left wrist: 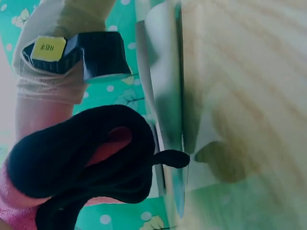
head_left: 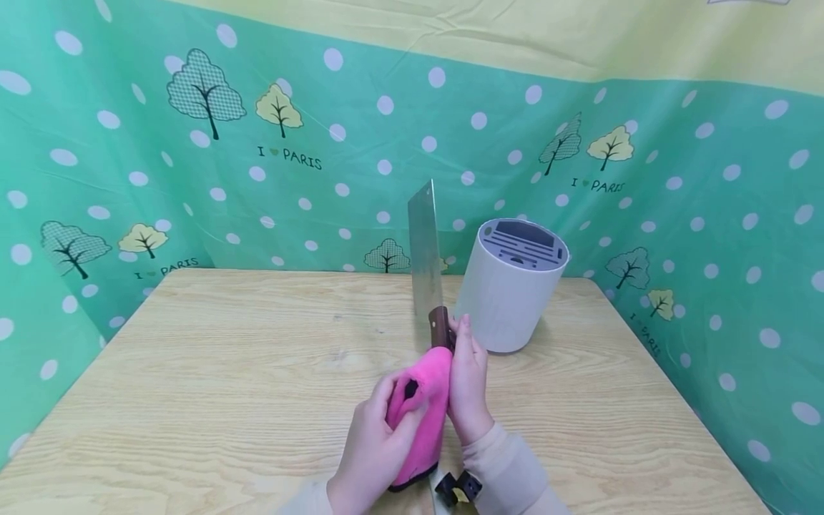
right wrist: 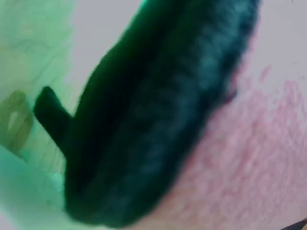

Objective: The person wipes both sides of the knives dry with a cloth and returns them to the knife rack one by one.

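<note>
A cleaver [head_left: 425,247] stands nearly upright, its broad blade pointing up and its brown handle low. My right hand [head_left: 470,383] holds it at the handle, with the fingers partly hidden behind the handle and cloth. My left hand [head_left: 376,436] grips a folded pink cloth [head_left: 433,400] with black edging, which lies against the lower handle and the right palm. In the left wrist view the cloth's black edging [left wrist: 120,143] hangs in folds with a small loop. Black edging [right wrist: 158,120] fills much of the right wrist view, blurred.
A white knife block [head_left: 508,293] with a slotted grey top stands behind my right hand. Pale, blade-like shapes [left wrist: 163,67] show beside the wooden table [head_left: 257,372] in the left wrist view; their kind is unclear. A green dotted curtain [head_left: 335,172] surrounds the table's back and sides.
</note>
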The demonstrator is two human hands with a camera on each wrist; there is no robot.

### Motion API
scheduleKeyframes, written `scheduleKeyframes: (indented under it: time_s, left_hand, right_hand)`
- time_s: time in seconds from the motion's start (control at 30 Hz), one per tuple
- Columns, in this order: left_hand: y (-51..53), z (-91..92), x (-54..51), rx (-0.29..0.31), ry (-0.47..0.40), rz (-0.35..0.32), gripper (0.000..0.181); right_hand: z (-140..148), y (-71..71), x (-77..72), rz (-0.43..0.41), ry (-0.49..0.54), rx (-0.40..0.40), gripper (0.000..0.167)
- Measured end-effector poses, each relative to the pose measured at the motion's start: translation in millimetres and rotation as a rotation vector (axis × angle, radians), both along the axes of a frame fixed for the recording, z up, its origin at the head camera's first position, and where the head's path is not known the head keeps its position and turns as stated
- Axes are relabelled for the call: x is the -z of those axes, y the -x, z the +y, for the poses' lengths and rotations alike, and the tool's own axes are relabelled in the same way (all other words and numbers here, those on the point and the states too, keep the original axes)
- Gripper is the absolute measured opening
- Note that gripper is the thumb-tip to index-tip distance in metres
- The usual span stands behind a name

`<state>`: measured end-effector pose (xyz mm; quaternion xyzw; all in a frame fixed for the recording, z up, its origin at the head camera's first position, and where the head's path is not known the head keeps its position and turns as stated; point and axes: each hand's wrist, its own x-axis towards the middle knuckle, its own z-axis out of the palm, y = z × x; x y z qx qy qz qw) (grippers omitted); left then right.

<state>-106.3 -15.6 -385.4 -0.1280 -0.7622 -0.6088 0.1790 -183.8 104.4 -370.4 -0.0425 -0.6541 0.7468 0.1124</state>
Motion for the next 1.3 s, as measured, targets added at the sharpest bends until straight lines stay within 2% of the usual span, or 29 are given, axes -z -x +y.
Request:
scheduleKeyframes:
  time_s: [0.17,0.27,0.4,0.6,0.97,1.3]
  left_hand:
    - [8.3,-2.2,-0.3,-0.034,0.015,0.13,0.034]
    - [13.8,-4.1,-1.5,-0.058,0.025,0.165,0.034]
    - [20.0,-6.6,-5.7,-0.076,0.032,0.152,0.032]
    - [25.8,-9.6,-11.5,-0.085,0.026,0.137,0.031]
    - [34.4,-14.6,-17.2,-0.096,0.033,0.131,0.034]
    - [31.0,-16.2,-18.0,-0.05,0.031,0.11,0.035]
  right_hand:
    - [-4,-1.2,-1.6,0.007,0.008,-0.002,0.065]
    - [-7,-2.7,-2.0,0.019,0.012,-0.005,0.064]
    - [-8,-5.2,-0.7,0.022,0.03,-0.031,0.064]
    - [-11,-6.1,1.3,0.03,0.073,-0.066,0.055]
    - [-17,-9.2,1.8,0.03,0.108,-0.077,0.052]
    - [-16,-8.9,0.9,0.01,0.091,-0.068,0.054]
